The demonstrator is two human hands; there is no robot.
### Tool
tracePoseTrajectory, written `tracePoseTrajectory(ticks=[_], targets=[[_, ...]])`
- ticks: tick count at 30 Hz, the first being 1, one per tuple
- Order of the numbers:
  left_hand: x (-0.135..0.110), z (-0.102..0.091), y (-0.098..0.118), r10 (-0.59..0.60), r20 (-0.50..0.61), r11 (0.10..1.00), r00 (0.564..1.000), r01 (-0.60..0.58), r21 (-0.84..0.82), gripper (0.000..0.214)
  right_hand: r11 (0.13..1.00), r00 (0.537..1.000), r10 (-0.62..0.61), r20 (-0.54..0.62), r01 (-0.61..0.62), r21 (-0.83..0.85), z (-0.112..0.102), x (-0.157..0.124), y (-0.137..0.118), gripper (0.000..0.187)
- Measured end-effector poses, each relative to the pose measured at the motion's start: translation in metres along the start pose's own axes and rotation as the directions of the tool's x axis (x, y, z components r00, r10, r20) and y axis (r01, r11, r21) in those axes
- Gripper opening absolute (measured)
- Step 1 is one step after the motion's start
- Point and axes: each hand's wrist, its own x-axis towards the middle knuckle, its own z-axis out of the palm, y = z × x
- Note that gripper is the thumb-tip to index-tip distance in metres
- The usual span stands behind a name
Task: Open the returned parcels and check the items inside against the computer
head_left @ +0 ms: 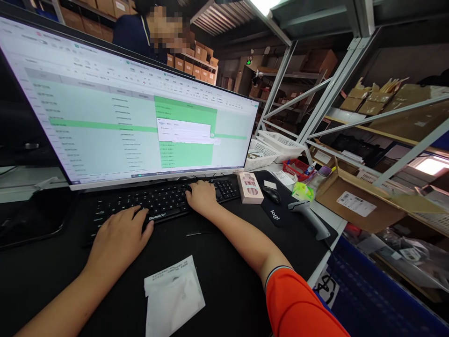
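Note:
My left hand [121, 234] rests on the left part of a black keyboard [161, 201], fingers spread on the keys and holding nothing. On the keyboard's right half lies my right hand [201, 196], fingers curled down onto the keys, also with nothing in it. A wide monitor [133, 107] behind the keyboard shows a green and white spreadsheet with a small dialog box. A small white plastic pouch [173, 297] lies on the black desk mat in front of me.
Right of the keyboard lie a pink box [250, 187], a black mouse [271, 194] and a grey barcode scanner [310, 217]. Beyond are white baskets [277, 142], a red tray, an open cardboard box [358, 199] and metal shelving. Another person stands behind the monitor.

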Motion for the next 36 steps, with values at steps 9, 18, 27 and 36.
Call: tracePoseTrajectory(ticks=[9,18,27,36], targets=[[0.001,0.001,-0.001,-0.006,0.029,1.0,1.0,0.006,-0.025,0.069,1.0,1.0,-0.004,0.0,0.004,-0.004,0.0,-0.002,-0.001,0.034],[0.001,0.004,-0.005,-0.004,0.025,0.999,1.0,0.005,-0.047,0.06,1.0,1.0,-0.008,-0.002,0.008,-0.007,-0.001,-0.003,-0.002,0.034],[-0.002,0.002,0.001,-0.083,0.041,0.996,0.996,0.084,-0.007,0.072,0.999,1.0,-0.018,0.017,0.019,-0.026,0.0,-0.002,-0.001,0.035],[0.002,0.0,-0.004,-0.234,0.052,0.972,0.971,0.234,0.007,0.085,0.999,0.999,-0.005,0.049,0.006,-0.033,-0.003,-0.004,-0.005,0.033]])
